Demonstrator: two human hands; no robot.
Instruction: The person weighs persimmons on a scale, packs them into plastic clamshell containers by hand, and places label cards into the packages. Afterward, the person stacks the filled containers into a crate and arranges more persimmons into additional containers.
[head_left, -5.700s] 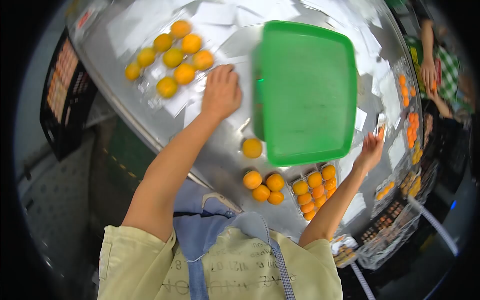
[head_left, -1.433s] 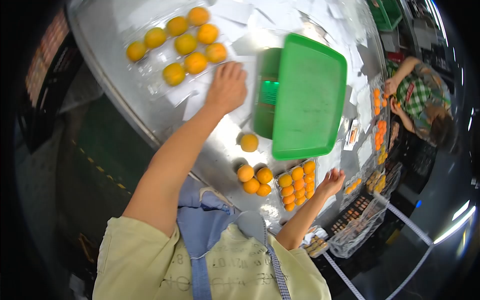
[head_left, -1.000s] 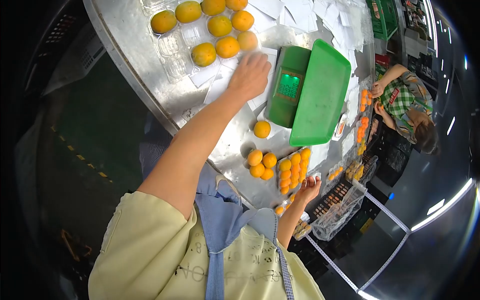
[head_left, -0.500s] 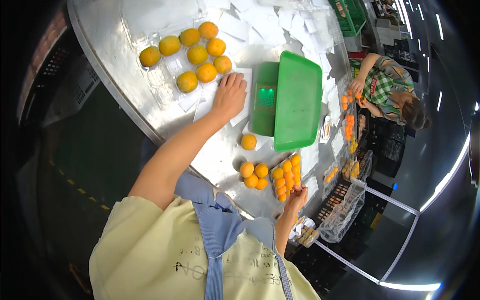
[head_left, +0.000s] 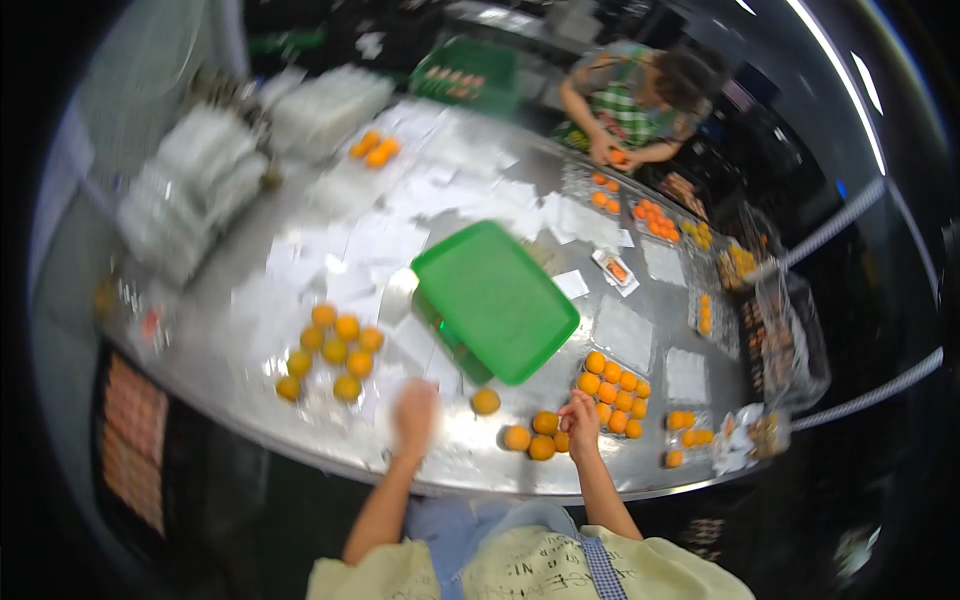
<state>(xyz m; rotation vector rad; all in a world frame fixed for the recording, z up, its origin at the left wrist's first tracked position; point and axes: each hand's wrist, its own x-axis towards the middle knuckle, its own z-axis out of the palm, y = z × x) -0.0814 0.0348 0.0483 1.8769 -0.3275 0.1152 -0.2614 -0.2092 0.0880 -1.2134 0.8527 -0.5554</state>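
Observation:
My left hand (head_left: 415, 418) is smeared by motion over the metal table's near part, right of a tray of yellow-orange fruits (head_left: 335, 350); its fingers cannot be made out. My right hand (head_left: 580, 425) has its fingers drawn together at the left edge of a clear tray full of orange fruits (head_left: 612, 395); whatever they hold is too small to tell. Left of that hand, several loose fruits (head_left: 542, 447) sit in a cluster, and one single fruit (head_left: 486, 401) lies between my hands. Behind it stands a scale with a green pan (head_left: 495, 300).
White papers (head_left: 345, 255) cover much of the table (head_left: 270, 395). Stacks of clear trays (head_left: 325, 110) stand at the back left. Across the table another person (head_left: 630, 100) handles an orange fruit. More packed fruit (head_left: 655, 220) and a bagged crate (head_left: 790, 345) are at the right.
The view has swung round to show more of the table. My left hand has come away from the yellow-orange fruits. My right hand has moved from the far right to the full tray's left side.

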